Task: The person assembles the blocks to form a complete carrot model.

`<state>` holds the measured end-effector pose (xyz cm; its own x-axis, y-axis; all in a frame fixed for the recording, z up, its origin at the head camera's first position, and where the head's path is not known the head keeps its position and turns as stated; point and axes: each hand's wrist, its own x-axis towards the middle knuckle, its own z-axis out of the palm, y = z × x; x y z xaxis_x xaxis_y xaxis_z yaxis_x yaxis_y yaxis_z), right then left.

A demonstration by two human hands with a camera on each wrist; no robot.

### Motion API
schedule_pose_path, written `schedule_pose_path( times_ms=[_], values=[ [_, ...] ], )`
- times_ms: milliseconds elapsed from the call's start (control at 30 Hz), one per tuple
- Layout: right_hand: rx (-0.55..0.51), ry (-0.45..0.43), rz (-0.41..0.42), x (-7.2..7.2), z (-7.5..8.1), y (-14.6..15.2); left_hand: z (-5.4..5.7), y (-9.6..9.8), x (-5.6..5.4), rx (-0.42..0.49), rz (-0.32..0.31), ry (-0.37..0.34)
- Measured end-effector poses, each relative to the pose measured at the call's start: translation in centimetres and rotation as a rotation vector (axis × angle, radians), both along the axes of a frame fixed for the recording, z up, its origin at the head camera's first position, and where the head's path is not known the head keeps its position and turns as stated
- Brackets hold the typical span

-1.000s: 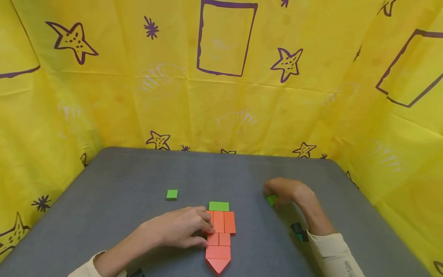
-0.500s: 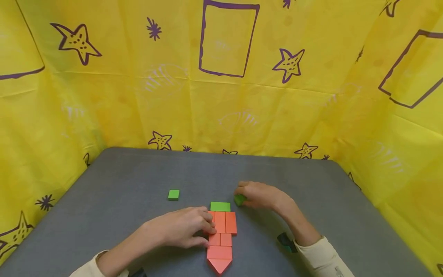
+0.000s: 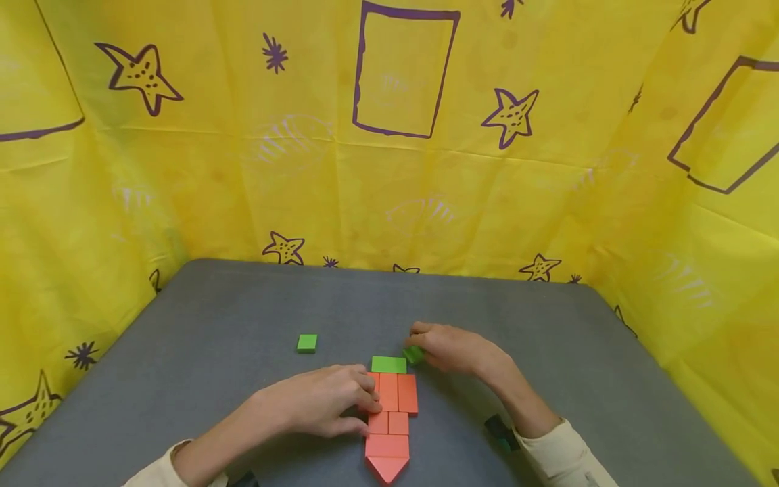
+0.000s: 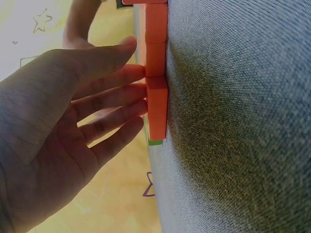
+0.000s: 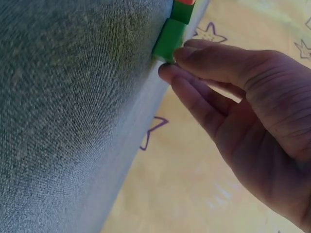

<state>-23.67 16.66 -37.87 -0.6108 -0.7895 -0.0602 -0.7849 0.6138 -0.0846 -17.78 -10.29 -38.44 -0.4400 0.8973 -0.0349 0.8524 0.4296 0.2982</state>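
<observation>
Flat red-orange blocks (image 3: 388, 393) lie edge to edge on the table in a narrow figure, with a triangular block (image 3: 387, 468) pointing toward the person. Across its far end sits a green rectangular block (image 3: 389, 365). My left hand (image 3: 322, 400) rests its fingertips along the figure's left side, partly hiding the outer block; the left wrist view has the fingers loosely extended against a red block's side (image 4: 157, 109). At the green rectangle's right end, my right hand (image 3: 453, 348) pinches a small green block (image 5: 170, 39) between thumb and fingertips, slightly angled in the head view.
Another small green block (image 3: 307, 343) lies alone, left of the figure's far end. The grey cloth-covered table (image 3: 243, 297) is surrounded at the back and sides by a yellow curtain (image 3: 243, 189) with drawn starfish.
My right hand has carried the small green block leftward across the table to the green rectangle's right end. The left hand has stayed at the red blocks.
</observation>
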Motion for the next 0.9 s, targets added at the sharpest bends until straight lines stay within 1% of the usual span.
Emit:
schedule_pose_path(
  times_ms=[200, 300, 367, 533, 667, 733, 800, 867, 900],
  values=[
    [0.011, -0.040, 0.018, 0.0, 0.2, -0.1, 0.0, 0.1, 0.0, -0.006, 0.003, -0.014],
    [0.005, -0.037, 0.024, 0.1, 0.5, 0.2, 0.1, 0.1, -0.1, -0.017, 0.014, -0.031],
    [0.007, -0.034, 0.029, 0.3, 0.8, 0.4, 0.0, 0.1, -0.1, -0.018, 0.013, -0.029],
    [0.073, -0.044, 0.051, 0.8, 1.3, 0.5, -0.1, 0.3, -0.2, -0.016, -0.004, -0.019],
    [0.125, -0.053, 0.066, 1.1, 1.2, 0.2, 0.1, 0.0, -0.4, 0.003, 0.009, -0.017],
    [0.136, -0.052, 0.066, 1.3, 1.2, 0.1, 0.4, -0.6, -0.8, 0.035, 0.024, 0.016],
    [0.145, -0.047, 0.067, 1.3, 1.2, 0.0, 0.8, -1.6, -1.7, 0.076, 0.048, 0.087],
    [0.156, -0.050, 0.059, 1.4, 1.3, 0.0, 1.2, -2.9, -2.8, 0.098, 0.110, 0.157],
    [0.161, -0.052, 0.054, 1.4, 1.3, 0.0, 1.3, -3.6, -3.4, 0.096, 0.154, 0.192]
  ],
)
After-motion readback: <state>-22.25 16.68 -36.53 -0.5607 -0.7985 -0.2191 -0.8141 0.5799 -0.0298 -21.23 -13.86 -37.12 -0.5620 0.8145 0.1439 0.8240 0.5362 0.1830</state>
